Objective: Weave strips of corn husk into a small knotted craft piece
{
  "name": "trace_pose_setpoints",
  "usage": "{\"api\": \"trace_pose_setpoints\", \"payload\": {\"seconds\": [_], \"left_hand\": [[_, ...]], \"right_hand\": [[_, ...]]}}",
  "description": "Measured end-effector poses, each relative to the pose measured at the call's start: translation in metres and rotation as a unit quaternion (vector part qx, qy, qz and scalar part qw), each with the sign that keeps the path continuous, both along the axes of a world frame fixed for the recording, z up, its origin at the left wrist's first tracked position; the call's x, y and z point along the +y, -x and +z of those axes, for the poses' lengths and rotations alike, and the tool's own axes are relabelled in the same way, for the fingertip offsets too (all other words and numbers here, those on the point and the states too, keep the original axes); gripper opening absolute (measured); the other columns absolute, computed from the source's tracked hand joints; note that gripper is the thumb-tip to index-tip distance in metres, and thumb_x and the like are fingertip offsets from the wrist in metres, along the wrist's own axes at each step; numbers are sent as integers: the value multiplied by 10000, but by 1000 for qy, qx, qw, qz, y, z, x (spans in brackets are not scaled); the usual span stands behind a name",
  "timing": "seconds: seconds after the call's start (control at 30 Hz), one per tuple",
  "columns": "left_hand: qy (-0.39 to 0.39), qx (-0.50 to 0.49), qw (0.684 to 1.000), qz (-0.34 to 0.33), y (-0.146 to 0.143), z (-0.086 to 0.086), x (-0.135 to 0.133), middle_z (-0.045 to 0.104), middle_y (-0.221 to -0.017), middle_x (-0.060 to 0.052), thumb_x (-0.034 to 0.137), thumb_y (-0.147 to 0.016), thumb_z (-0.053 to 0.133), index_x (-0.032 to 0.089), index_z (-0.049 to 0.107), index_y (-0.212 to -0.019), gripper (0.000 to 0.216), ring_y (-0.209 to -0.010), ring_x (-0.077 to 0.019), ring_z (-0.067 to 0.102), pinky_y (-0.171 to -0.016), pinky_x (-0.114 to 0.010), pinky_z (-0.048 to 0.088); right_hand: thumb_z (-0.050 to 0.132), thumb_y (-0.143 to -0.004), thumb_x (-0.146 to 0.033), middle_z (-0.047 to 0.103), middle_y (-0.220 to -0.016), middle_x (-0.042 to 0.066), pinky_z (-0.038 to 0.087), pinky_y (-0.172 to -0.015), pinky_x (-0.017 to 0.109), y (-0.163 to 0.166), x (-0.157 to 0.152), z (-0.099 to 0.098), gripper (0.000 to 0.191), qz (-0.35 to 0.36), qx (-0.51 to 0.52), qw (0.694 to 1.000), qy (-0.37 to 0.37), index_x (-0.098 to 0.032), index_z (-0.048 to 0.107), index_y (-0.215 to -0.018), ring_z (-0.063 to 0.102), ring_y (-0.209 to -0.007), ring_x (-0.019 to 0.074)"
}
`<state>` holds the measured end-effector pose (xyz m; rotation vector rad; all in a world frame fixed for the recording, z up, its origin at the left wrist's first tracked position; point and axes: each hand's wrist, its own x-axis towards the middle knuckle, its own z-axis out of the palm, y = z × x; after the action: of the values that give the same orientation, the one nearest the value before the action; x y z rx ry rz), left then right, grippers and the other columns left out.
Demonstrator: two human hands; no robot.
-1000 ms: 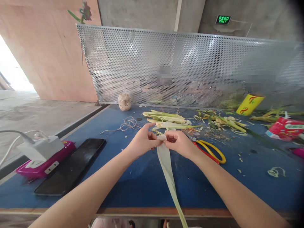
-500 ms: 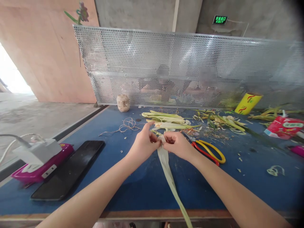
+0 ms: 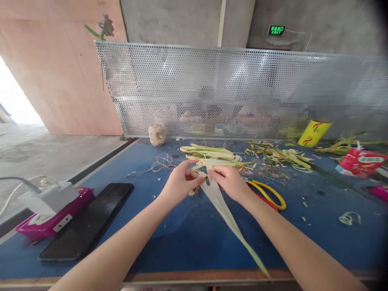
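Both my hands meet over the middle of the blue table, pinching the top of a long pale corn husk strip point(image 3: 222, 208). My left hand point(image 3: 183, 180) grips its left edge between thumb and fingers. From the other side my right hand point(image 3: 228, 180) holds the strip, with the palm turned down. The husk widens just below the fingers and tapers to a greenish tip toward the table's front edge. Just beyond my hands lies a pile of husk leaves point(image 3: 209, 152). Scissors with red and yellow handles point(image 3: 269, 194) lie beside my right hand, their blades mostly hidden.
A black phone point(image 3: 87, 222) and a purple power strip point(image 3: 65, 218) with a white charger lie at left. Thread point(image 3: 163, 161) and a wrapped roll point(image 3: 157, 134) sit farther back. Right are a yellow cylinder point(image 3: 314, 133) and red packet point(image 3: 360, 162). A perforated metal screen point(image 3: 169, 81) stands behind.
The husk strip has spread wider near my fingers, and its lower tip has swung right and up. My right hand has shifted slightly left. The view has tilted up a little.
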<state>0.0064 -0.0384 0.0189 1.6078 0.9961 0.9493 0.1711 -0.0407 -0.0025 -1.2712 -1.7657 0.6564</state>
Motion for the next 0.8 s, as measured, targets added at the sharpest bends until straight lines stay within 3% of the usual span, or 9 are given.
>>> {"api": "trace_pose_setpoints", "payload": {"seconds": [0.17, 0.27, 0.37, 0.47, 0.57, 0.67, 0.8], "left_hand": [[-1, -29, 999, 15, 1, 3, -1, 576, -577, 57, 237, -656, 685, 142, 367, -1235, 668, -505, -93, 552, -543, -244, 471], [34, -71, 996, 31, -1, 1, -1, 655, -853, -54, 242, -615, 727, 172, 188, -1346, 911, -634, -127, 605, -602, -293, 507], [86, -80, 993, 5, -3, -6, 0, 616, -1044, -141, 229, -577, 755, 178, 111, -1365, 1019, -645, -134, 610, -558, -295, 505], [82, -73, 994, 2, -5, -9, 2, 656, -875, -90, 175, -581, 742, 128, 151, -1343, 966, -559, -104, 568, -501, -254, 468], [20, -82, 996, 26, -5, -5, 0, 627, -659, 8, 170, -601, 721, 118, 239, -1300, 851, -509, -97, 538, -493, -244, 455], [-53, -105, 993, 28, -4, 2, -7, 640, -677, 1, 148, -615, 705, 145, 315, -1260, 754, -610, -127, 587, -571, -261, 485], [-119, -162, 976, -86, 1, 11, -18, 642, -637, 5, 78, -619, 697, 157, 425, -1178, 626, -812, -181, 624, -794, -333, 485]], "right_hand": [[408, -825, -357, 472, -467, -24, 355, -411, 241, -13, 9, 1, 265, -51, 65, 996, 26, -184, 510, -651, 454, -406, 122], [404, -828, -363, 493, -473, -27, 377, -388, 240, -12, 8, 4, 246, -39, 79, 996, 28, -189, 513, -690, 471, -385, 122], [433, -819, -365, 512, -486, -30, 376, -358, 234, -8, 5, 4, 212, -4, 92, 995, 35, -196, 509, -716, 473, -358, 117], [452, -815, -356, 535, -493, -26, 372, -335, 231, -5, 3, 3, 191, 25, 100, 994, 43, -199, 504, -720, 467, -333, 113], [458, -811, -333, 543, -479, -22, 369, -313, 234, -6, 6, 3, 180, -5, 114, 992, 55, -200, 501, -698, 457, -313, 114], [449, -810, -300, 506, -430, -29, 372, -300, 240, -13, 12, 2, 171, -59, 132, 987, 63, -200, 490, -677, 452, -302, 122], [470, -798, -267, 501, -422, -27, 382, -316, 245, -31, 25, 0, 172, -131, 145, 979, 55, -193, 484, -643, 449, -300, 119]]}}
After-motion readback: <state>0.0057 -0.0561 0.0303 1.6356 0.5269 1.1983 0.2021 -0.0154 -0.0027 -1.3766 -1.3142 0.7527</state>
